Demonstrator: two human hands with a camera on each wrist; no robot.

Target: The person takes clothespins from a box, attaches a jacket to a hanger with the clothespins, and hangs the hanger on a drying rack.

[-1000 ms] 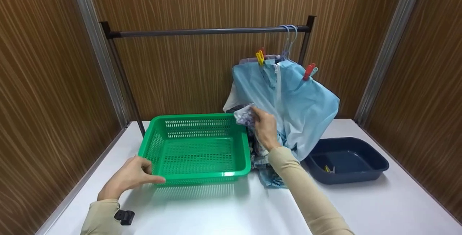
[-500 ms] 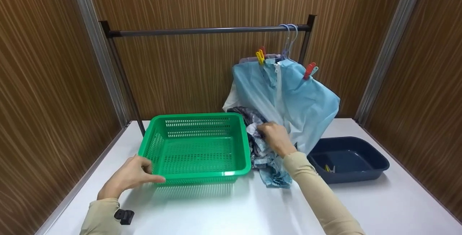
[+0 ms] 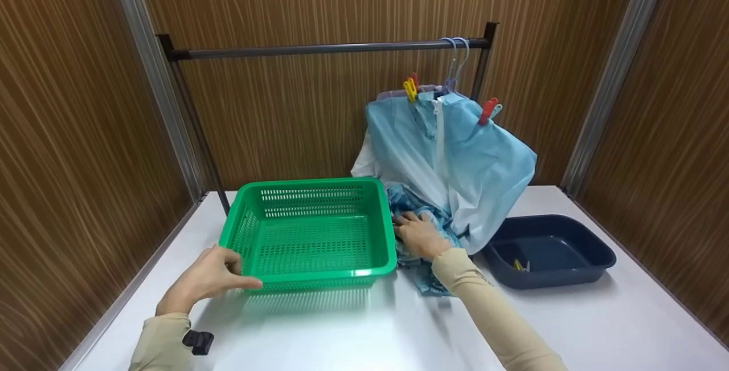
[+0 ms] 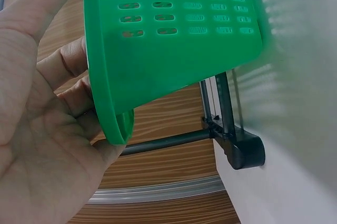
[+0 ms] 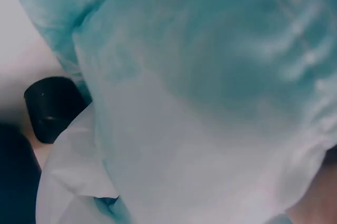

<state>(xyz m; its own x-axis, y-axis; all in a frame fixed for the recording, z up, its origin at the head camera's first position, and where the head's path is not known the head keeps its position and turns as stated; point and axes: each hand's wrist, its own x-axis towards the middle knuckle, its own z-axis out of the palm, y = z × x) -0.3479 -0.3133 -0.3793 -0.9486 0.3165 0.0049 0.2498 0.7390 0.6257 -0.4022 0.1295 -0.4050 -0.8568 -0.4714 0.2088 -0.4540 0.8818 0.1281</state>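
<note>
My left hand (image 3: 208,277) grips the front left corner of the green basket (image 3: 307,274), its thumb along the front rim; in the left wrist view curled fingers (image 4: 71,63) reach round the rim. On a rumpled pile of blue patterned cloth (image 3: 435,217) right of the basket, my right hand (image 3: 418,237) rests with its fingertips partly hidden, so its hold is unclear. Behind it hangs a light blue zip jacket (image 3: 484,160), with a yellow clothespin (image 3: 410,90) and a red clothespin (image 3: 488,111) at its shoulders. Blue and white cloth (image 5: 174,108) fills most of the right wrist view.
A dark rack bar (image 3: 319,49) spans the back, with two hangers (image 3: 455,57) at its right end. The navy bin (image 3: 549,281) at right holds a yellow clothespin (image 3: 517,265). Wood-grain walls (image 3: 285,126) enclose the white table (image 3: 319,337).
My right hand moved down and right from the basket's back corner to the pile, leaving the pale cloth. Blue cloth now covers the dark patterned cloth. My left hand stayed put.
</note>
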